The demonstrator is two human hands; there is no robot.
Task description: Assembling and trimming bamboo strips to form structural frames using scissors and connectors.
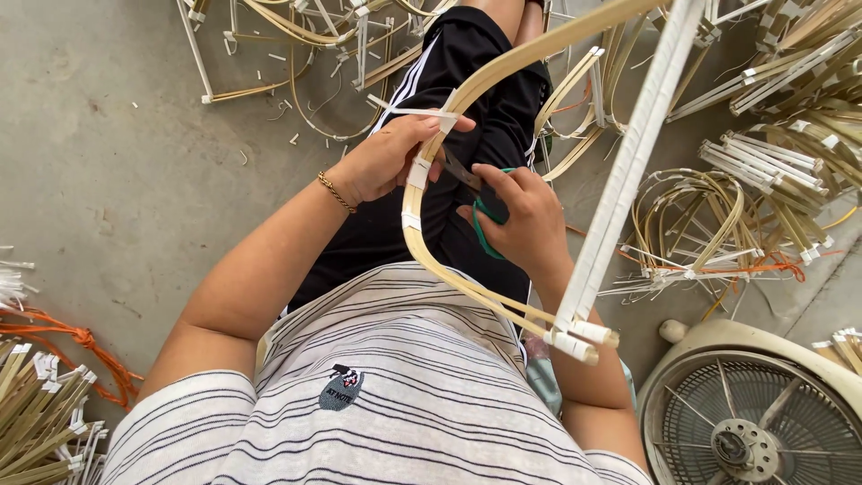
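Striped shirt (386, 395) fills the near edge, above black shorts (467, 135) on the lap. Bent bamboo frame (503, 180), partly wrapped in white tape, arcs over the lap. Right of it sits a floor fan (754, 413). Left hand (386, 157) pinches the frame at a tape band. Right hand (521, 220) is closed around green-handled scissors (480, 211), blades touching the frame beside the left fingers.

Grey concrete floor (117, 171) in daylight, strewn with bundled bamboo frames (772, 171); a cream floor fan (763, 413) lies at lower right
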